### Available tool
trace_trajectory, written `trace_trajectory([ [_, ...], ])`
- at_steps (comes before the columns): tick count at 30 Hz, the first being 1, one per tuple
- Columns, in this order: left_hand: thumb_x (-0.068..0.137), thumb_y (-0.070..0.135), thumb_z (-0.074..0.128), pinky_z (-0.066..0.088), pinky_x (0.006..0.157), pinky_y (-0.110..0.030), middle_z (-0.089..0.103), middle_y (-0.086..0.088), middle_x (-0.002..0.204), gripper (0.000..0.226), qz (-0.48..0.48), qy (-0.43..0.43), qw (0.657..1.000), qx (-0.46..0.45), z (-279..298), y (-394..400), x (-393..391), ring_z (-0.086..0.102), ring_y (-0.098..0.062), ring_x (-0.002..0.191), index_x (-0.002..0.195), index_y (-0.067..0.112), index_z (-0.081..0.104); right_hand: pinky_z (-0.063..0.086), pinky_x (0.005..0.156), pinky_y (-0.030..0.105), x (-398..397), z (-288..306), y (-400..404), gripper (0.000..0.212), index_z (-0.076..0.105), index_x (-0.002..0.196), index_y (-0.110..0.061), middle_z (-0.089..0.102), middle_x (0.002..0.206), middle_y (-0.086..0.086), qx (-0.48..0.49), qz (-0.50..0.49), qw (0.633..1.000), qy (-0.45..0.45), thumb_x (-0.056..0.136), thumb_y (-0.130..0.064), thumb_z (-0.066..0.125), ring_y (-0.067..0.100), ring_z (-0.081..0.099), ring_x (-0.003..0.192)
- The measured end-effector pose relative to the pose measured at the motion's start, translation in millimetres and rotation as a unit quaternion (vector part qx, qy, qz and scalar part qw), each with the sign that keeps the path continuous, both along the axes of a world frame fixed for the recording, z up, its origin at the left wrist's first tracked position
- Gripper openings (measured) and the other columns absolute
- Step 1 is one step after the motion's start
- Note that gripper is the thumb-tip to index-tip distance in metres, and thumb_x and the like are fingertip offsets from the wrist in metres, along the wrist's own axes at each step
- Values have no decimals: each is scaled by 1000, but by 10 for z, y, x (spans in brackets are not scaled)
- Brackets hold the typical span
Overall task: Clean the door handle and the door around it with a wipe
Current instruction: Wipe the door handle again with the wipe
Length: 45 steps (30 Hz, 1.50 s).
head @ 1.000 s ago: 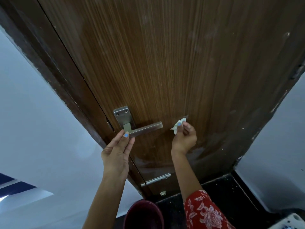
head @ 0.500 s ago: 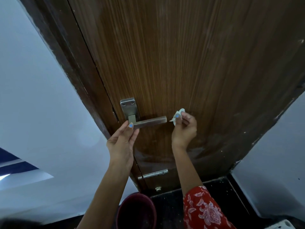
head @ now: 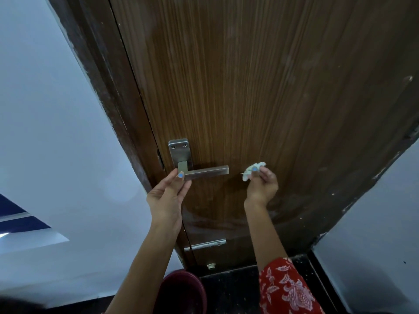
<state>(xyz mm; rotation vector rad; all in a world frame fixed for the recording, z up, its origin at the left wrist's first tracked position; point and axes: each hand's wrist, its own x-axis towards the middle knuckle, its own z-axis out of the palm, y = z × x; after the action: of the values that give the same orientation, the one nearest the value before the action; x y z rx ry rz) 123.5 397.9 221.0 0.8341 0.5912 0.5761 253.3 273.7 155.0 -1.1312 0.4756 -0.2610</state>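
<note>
Brown wood-grain door (head: 260, 91) filling most of the view, dark frame (head: 108, 91) on its left, pale walls (head: 45, 132) either side, dark floor (head: 238, 288) below; left hand (head: 169, 196) raised at the door handle (head: 204, 172), fingers (head: 180, 177) extended and close together, tips touching the inner end of the metal lever just below the square spindle, thumb side toward the frame, not wrapped around the lever; right hand (head: 263, 184) curled, fingertips (head: 255, 169) pinching a small crumpled white wipe (head: 252, 169), wad sticking out above and left of the fingertips; wipe just right of the lever's free end, apart from it, close to the door face, contact with the wood not clear; lever horizontal, pointing right from a backplate (head: 179, 150) with two screws at top; both forearms reaching up from the bottom edge, red floral sleeve (head: 285, 288) on the right arm; pale smudges on the door below the handle; small metal bolt (head: 205, 244) low on the door near the frame edge; dark red round bucket (head: 181, 291) on the floor between the arms.
</note>
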Motion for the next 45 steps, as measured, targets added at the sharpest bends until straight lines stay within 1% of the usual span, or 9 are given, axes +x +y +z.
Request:
trace_trajectory([
  [3, 86, 1, 60, 57, 81, -30, 68, -16, 108, 25, -14, 16, 999, 24, 15, 19, -21, 66, -27, 103, 111, 0, 62, 53, 86, 27, 101, 66, -69, 18, 58, 98, -16, 61, 109, 7, -16, -66, 998, 12, 87, -2, 61, 13, 62, 95],
  [6, 86, 4, 62, 57, 83, -33, 68, -15, 107, 26, -32, 42, 997, 48, 47, 51, -33, 67, -27, 99, 112, 2, 63, 47, 79, 8, -98, 121, 140, 20, 61, 104, -6, 51, 111, 5, -208, -51, 967, -137, 86, 1, 58, 6, 55, 90],
  [11, 91, 9, 58, 53, 89, -37, 69, -12, 109, 23, -54, 67, 993, 76, 52, 87, -60, 67, -25, 100, 112, 7, 64, 52, 81, 25, -404, -316, 395, 17, 65, 101, -11, 57, 108, 5, -504, 134, 783, -339, 86, -10, 58, 13, 58, 95],
  [13, 96, 9, 49, 51, 92, -36, 69, -11, 111, 25, -76, 65, 993, 63, 11, 125, -135, 67, -23, 101, 117, 7, 62, 55, 77, 27, -376, -449, 358, 16, 67, 99, -13, 59, 105, 5, -532, 174, 752, -349, 85, -10, 60, 11, 60, 91],
  [18, 98, 15, 44, 50, 90, -33, 69, -9, 111, 25, -67, 64, 996, 16, -113, 167, -380, 66, -23, 104, 116, 6, 59, 54, 71, 22, -400, -208, 409, 8, 66, 91, -6, 59, 99, 5, -412, 115, 855, -293, 83, -4, 66, 9, 59, 82],
  [27, 99, 19, 41, 51, 89, -34, 70, -8, 108, 25, -45, 83, 996, 4, -41, 319, -514, 66, -25, 102, 109, 10, 62, 54, 77, 21, -498, -416, 626, 15, 68, 100, -9, 59, 106, 5, -431, 187, 803, -367, 87, -11, 60, 6, 59, 89],
  [32, 100, 20, 39, 51, 88, -34, 71, -6, 106, 26, -54, 98, 993, 23, 0, 430, -587, 67, -24, 101, 103, 13, 63, 53, 73, 17, -603, -428, 775, 14, 66, 98, -7, 57, 102, 5, -363, 143, 876, -284, 86, -3, 62, 11, 62, 82],
  [38, 99, 19, 40, 52, 84, -34, 73, -5, 101, 26, -61, 108, 992, 26, -32, 591, -692, 69, -24, 95, 102, 11, 65, 51, 71, 9, -913, -462, 1142, 11, 68, 94, -10, 62, 96, 5, -394, 214, 847, -286, 85, -4, 64, 14, 65, 81],
  [45, 98, 21, 41, 52, 83, -33, 73, -3, 99, 26, -57, 100, 991, 61, -52, 857, -755, 69, -22, 94, 101, 13, 66, 50, 78, 18, -1262, 94, 958, 25, 50, 111, -8, 52, 110, 14, -224, -5, 922, -316, 89, 4, 54, 9, 58, 94],
])
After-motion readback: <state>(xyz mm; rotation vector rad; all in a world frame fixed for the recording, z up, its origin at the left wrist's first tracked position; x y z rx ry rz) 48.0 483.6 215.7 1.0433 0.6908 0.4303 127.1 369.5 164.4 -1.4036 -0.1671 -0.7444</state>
